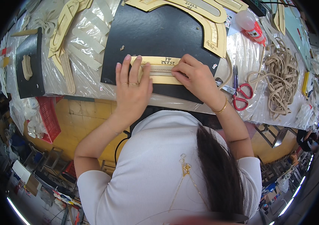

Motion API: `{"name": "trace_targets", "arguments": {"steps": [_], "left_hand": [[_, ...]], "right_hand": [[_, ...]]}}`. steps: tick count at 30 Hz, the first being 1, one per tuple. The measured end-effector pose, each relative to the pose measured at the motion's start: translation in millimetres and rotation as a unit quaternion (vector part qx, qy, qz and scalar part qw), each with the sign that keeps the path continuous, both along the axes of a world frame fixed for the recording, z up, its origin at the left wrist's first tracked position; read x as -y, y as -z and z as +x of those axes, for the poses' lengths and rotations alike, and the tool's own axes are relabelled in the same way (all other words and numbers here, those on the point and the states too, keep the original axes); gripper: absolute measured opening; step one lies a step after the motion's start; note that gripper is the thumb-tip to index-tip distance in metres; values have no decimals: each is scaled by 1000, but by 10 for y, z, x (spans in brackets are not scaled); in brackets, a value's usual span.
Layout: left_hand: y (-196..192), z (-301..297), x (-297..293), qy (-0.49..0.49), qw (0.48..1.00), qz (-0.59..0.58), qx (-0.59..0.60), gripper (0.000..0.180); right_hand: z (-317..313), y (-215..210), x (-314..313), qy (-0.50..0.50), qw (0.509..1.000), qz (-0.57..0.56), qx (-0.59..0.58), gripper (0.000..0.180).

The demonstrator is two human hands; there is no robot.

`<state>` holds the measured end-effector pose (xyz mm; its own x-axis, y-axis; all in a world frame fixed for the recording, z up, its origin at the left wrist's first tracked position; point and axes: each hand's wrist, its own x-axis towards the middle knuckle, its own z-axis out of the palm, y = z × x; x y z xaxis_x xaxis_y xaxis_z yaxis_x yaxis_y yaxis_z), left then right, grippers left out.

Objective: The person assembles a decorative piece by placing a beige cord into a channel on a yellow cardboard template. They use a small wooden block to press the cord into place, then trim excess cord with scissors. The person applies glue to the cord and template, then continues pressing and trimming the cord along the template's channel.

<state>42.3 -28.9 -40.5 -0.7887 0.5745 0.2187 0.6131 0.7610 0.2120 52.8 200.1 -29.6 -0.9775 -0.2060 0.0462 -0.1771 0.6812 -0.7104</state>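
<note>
Flat left hand (131, 88) and pinching right hand (196, 77) pressed a yellow card template (163, 70) onto the smooth black sheet (159, 33) at the tabletop's near edge.

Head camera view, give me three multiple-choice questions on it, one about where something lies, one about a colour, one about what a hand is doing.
1. Where do the scissors lie?
A. right of the right hand
B. left of the left hand
C. on the floor

2. What colour are the scissors' handles?
A. blue
B. red
C. black

3. How is the left hand?
A. in a fist, lifted
B. holding the scissors
C. flat, fingers spread on the gold template

Answers:
1 A, they lie on the plastic-covered table just past the right hand.
2 B, both loops are red.
3 C, its fingers press the template down on the black mat.
</note>
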Motion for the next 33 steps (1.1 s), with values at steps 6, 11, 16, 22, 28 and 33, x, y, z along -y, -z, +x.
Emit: {"name": "trace_targets", "arguments": {"steps": [6,11,16,22,28,33], "left_hand": [[202,133,-267,121,983,131,36,47],[244,129,-245,132,985,110,33,48],[206,140,-293,119,988,84,44,55],[188,202,-365,92,994,40,33,59],[222,234,-384,84,996,23,16,60],[249,285,-446,65,998,15,11,62]], "right_hand": [[6,-81,-4,-16,999,40,17,11],[49,-351,-348,-17,998,55,27,11],[118,-370,-541,5,998,39,41,13],[199,-227,-526,19,999,26,19,13],[211,-152,-523,19,999,38,-4,12],[214,-140,-522,11,998,54,-7,12]]}}
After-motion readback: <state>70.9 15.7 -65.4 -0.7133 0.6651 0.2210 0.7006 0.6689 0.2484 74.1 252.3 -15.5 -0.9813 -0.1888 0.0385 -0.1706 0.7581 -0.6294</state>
